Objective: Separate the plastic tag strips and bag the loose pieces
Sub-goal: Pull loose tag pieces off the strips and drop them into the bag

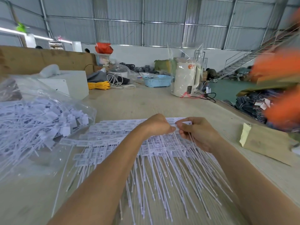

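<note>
Head view looks down over a pale wooden table [146, 101] where both bare forearms reach forward and the hands meet over a spread of white plastic tag strips [123, 137]. Left hand [158, 124] is curled into a loose fist, its fingers closed on the top edge of a strip; right hand [194, 132] faces it, thumb and fingertips pinching the same small white strip [181, 123] where it sticks up between them — the two hands nearly touch. From that pinch a bundle of thin white tails runs down past the right palm and fans out toward the near edge of the table.

Under the hands the tag strips lie in overlapping rows, printed heads toward the far side, long tails pointing back at the person. Off to the left sits a clear plastic bag [48, 101], slumped open on the table and heaped with loose tag pieces [32, 125] lying every which way; a few single tails lie beside the bag's near side.

Farther back on the table stand a white box [71, 83], a coil of yellow cord [99, 85], a light blue basket [157, 80] and a cream kettle [186, 77] wrapped in clear film. At the right edge lies a flat cardboard packet [266, 142], and blurred orange shapes [282, 65] fill the upper right — too smeared to tell what they are.
</note>
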